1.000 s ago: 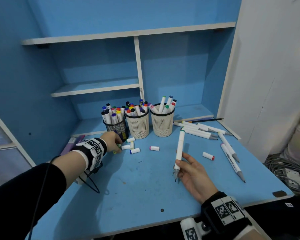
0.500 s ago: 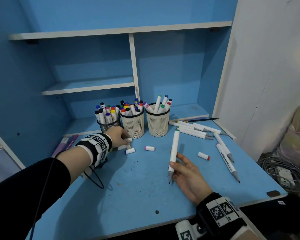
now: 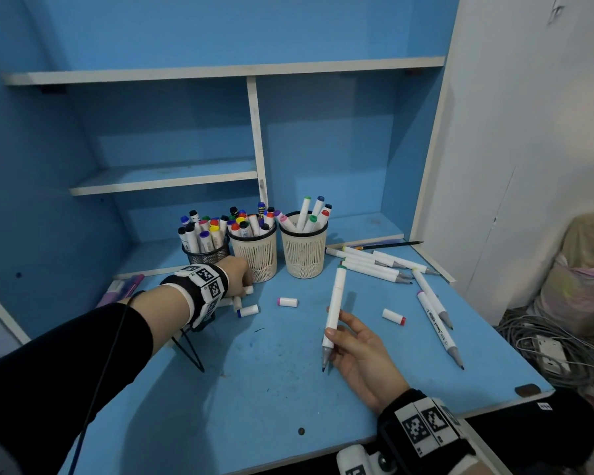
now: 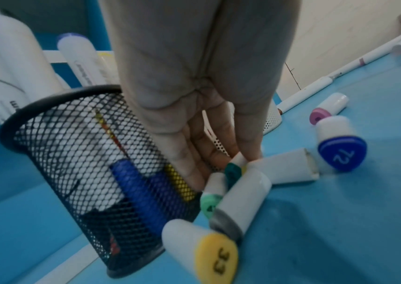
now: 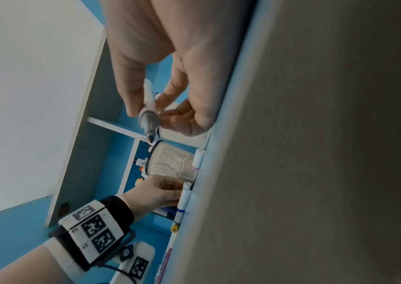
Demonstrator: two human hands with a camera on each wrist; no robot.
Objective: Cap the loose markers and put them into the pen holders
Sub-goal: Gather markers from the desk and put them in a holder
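**Right hand holds an uncapped marker while the left reaches into the loose caps**

We see the right hand point(image 3: 359, 351) lifted above the blue table point(image 3: 271, 389), its thumb and fingers point(image 5: 131, 100) clamped on a white marker point(image 3: 335, 306) near the lower end. The marker stands nearly upright, with a green cap on its top end and its bare grey nib pointing down, clear of the table.

The left hand point(image 3: 237, 274) is down at the foot of the black mesh holder point(image 4: 92, 173), among a cluster of loose caps. From the left wrist view its fingers point(image 4: 248, 138) are fairly straight and close together, their tips touching a teal-ended cap point(image 4: 233, 171); we cannot tell whether they pinch it or only touch it. Around it lie a light green-ended cap point(image 4: 210, 201), a grey-ended one point(image 4: 240, 203), a yellow cap marked 33 point(image 4: 202, 247) and a blue cap marked 72 point(image 4: 337, 146). A pink-ended cap point(image 3: 287, 302) lies apart towards the middle of the table, and a red-ended cap point(image 3: 394, 317) lies to the right of the held marker.

Beside the black holder stand two cream holders, the middle one point(image 3: 254, 258) and the right one point(image 3: 304, 255); all three carry capped markers. Several uncapped markers point(image 3: 374, 264) lie on the table to the right of the holders, two more point(image 3: 436, 320) nearer the edge.
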